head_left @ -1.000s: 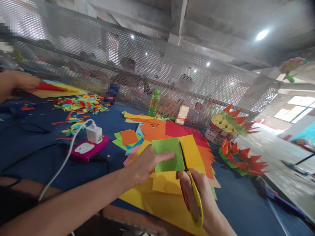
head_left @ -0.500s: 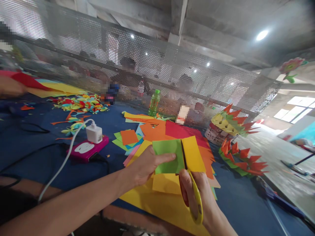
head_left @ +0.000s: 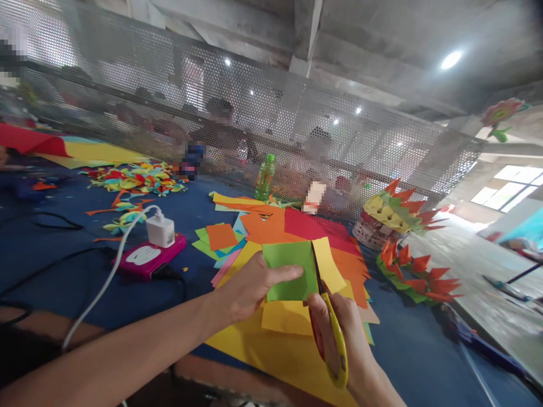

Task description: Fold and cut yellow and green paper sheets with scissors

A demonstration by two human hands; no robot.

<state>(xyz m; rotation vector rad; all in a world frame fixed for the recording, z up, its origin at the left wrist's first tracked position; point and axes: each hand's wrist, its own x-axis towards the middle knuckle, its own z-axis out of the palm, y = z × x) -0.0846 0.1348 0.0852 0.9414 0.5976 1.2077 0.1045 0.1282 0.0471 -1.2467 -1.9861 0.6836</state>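
Observation:
My left hand [head_left: 250, 285] grips a green paper square [head_left: 280, 257] by its left side, thumb below and out of sight, index finger stretched across the top. In my right hand [head_left: 350, 325] is a pair of yellow-handled scissors [head_left: 339, 345], their dark blades running along the square's right edge. Beyond the blades a yellow paper strip [head_left: 328, 263] slants away to the right. Under both hands lie a small yellow piece [head_left: 286, 319] and a large yellow sheet [head_left: 271, 359].
Orange paper [head_left: 265, 226] and red paper [head_left: 303, 226] lie behind my hands, near a green bottle [head_left: 265, 178]. Leftward are a pink power strip [head_left: 148, 257], a white charger [head_left: 160, 232] and paper scraps [head_left: 136, 178]. Paper crowns [head_left: 418, 277] and a glue gun [head_left: 479, 342] stand right.
The yellow paper right of the blades has come away from the green square's edge and tips over, looking narrower. At far left, another person's hand has moved leftward with red paper.

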